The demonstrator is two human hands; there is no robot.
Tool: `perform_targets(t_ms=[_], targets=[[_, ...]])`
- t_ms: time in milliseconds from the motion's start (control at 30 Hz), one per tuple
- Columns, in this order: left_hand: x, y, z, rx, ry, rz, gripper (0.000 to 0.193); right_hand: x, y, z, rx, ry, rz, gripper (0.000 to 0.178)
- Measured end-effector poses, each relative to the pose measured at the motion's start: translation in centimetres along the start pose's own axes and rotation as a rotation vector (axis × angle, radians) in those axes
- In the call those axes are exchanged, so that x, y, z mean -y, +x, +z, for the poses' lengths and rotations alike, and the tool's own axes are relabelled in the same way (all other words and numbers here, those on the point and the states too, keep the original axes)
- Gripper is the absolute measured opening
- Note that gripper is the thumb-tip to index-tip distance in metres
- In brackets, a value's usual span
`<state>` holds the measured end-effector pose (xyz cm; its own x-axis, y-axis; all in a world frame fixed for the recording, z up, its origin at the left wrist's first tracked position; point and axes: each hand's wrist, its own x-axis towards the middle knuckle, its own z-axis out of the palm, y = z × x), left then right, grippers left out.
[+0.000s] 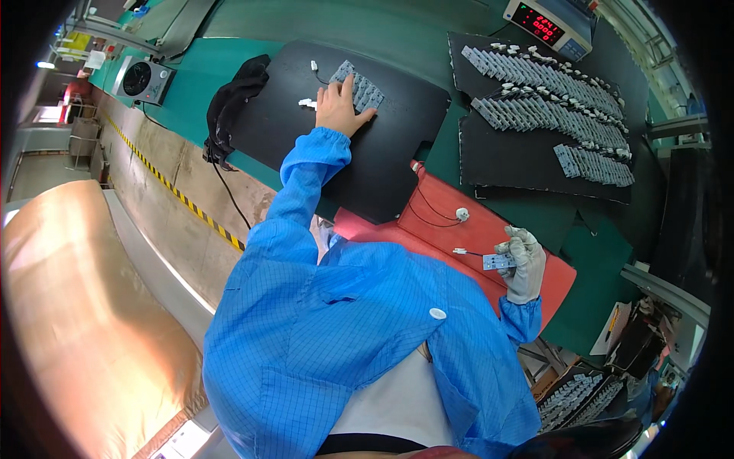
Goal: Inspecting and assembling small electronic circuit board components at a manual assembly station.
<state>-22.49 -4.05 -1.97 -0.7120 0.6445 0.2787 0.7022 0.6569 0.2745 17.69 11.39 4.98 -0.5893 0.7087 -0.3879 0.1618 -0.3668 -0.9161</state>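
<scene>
My bare left hand (340, 109) rests with fingers spread on a black board (367, 164). Its fingertips touch the near edge of a group of small grey boards (358, 83) lying side by side. White plugs (308, 103) on short dark leads stick out to the left of that group. In my gloved right hand (526, 264), a single small grey board with a wire (495, 262) is pinched between the fingers. Its dark lead ends in a white plug (460, 251) pointing left. The hand hovers over or rests on a red mat (436, 203); I cannot tell which.
A white connector (462, 215) on a thin cable lies on the red mat. Rows of grey boards (535, 115) fill black panels at the right, below a scale with red digits (543, 24). Black cloth (237, 103) and a small fan-like box (143, 79) are at left.
</scene>
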Motion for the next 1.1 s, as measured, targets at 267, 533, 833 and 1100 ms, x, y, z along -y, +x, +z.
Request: perform_targets(t_ms=[267,533,833,1100], targets=[[3.4,2.9,1.6,-0.034,0.236,0.067,0.089,0.2,0.1,0.1,0.067,0.063,0.025,0.031],[5.6,5.0,0.9,-0.057,0.319,-0.114,0.086,0.6,-0.7,-0.6,0.143,0.135,0.020,0.031],[-13.4,-6.6,-5.7,0.671,-1.114,0.282,0.041,0.3,-1.2,0.1,0.278,0.462,-0.172,0.038],[-16.8,-10.3,-2.5,0.720,-1.043,0.373,0.016,0.4,-0.4,1.3,0.259,0.372,-0.161,0.046]])
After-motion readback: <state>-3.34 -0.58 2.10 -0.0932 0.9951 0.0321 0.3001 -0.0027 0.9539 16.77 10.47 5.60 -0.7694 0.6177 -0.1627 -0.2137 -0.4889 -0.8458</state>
